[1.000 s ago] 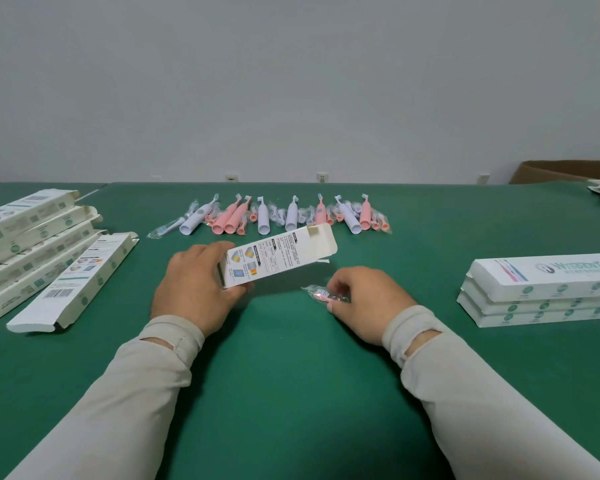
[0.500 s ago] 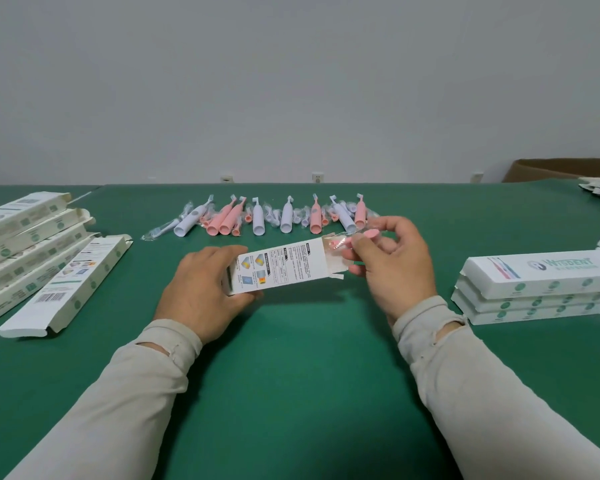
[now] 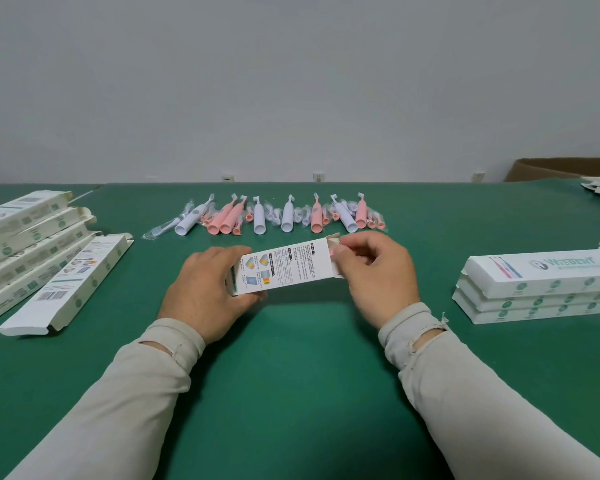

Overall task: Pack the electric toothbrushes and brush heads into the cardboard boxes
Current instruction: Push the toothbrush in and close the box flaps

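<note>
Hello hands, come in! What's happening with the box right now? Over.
Left hand grips the white cardboard box. Right hand pinches at its open end flap. Nothing in the way.

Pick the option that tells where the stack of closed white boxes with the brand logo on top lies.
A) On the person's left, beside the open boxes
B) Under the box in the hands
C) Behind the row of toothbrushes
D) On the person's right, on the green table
D: the stack of closed boxes lies on the green table to the right of the right hand, apart from the row of toothbrushes.
</note>
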